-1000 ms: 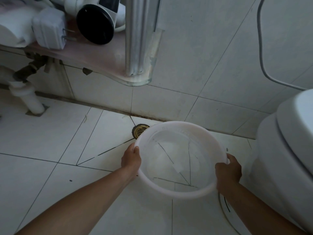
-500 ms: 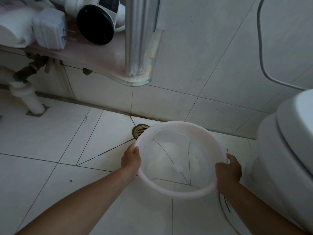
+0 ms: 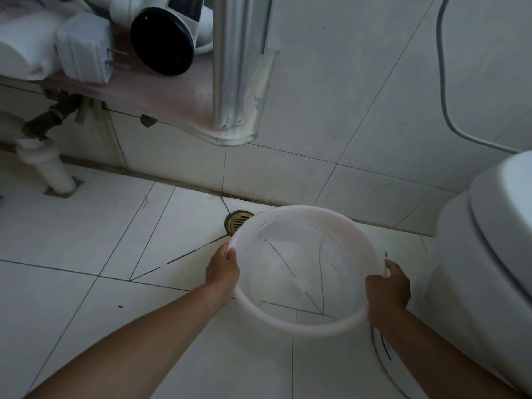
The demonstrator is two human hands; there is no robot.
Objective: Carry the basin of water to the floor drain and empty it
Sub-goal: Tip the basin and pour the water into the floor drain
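A round translucent white basin (image 3: 290, 326) hangs above the tiled floor, held level, with clear water in it through which the floor's tile lines show. My left hand (image 3: 223, 272) grips its left rim, thumb over the edge. My right hand (image 3: 387, 292) grips the right rim. A brass floor drain (image 3: 236, 220) sits at the foot of the wall, just past the basin's far left rim, which partly covers it.
A white toilet (image 3: 486, 254) stands close on the right. A glass shelf (image 3: 184, 110) on a metal post juts out above, holding a hair dryer and a plug adapter. A white waste pipe (image 3: 49, 165) enters the floor at left. A cord (image 3: 449, 105) hangs on the wall.
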